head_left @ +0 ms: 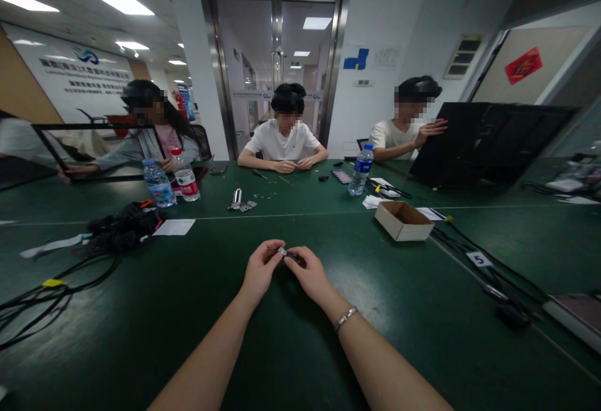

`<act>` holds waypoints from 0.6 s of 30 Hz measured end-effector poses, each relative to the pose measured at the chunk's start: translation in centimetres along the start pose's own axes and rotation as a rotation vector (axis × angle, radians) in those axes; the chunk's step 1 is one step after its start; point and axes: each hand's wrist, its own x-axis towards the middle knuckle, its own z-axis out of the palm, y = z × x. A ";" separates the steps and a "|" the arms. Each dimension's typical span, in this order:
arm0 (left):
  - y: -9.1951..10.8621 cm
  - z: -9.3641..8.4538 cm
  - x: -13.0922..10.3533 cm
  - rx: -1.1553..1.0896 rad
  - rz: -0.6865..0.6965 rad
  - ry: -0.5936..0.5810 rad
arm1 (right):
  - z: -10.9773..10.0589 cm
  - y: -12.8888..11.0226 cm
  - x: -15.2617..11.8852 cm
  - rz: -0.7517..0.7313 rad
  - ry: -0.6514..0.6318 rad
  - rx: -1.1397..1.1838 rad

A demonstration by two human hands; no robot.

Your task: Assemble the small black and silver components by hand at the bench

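Both my hands meet over the green table (pixel 197 323), at the middle of the view. Between the thumb and fingers of my left hand (pixel 261 268) is a small silver metal piece (pixel 282 251). My right hand (pixel 308 272), with a silver bracelet on its wrist, pinches a small dark piece (pixel 292 256) right beside it. The silver and dark pieces touch or are joined; which of these, I cannot tell. Fingers cover most of both, so their kind does not show.
An open cardboard box (pixel 404 229) stands to the right, near black cables (pixel 474 248). Bottles (pixel 162 186) and a black bundle (pixel 124 226) are at left. Small metal parts (pixel 243 204) lie farther off. Across the table sit several people, one handling a large black panel (pixel 474 145).
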 end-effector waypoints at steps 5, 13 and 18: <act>-0.7 -0.2 0.3 0.015 0.010 -0.024 | 0.0 0.0 0.0 -0.018 0.007 -0.007; -0.8 -0.3 0.3 0.068 -0.006 0.011 | 0.0 0.0 0.0 -0.031 -0.002 -0.004; -0.6 -0.2 0.3 0.104 -0.018 0.035 | 0.0 -0.2 0.0 -0.022 0.005 -0.003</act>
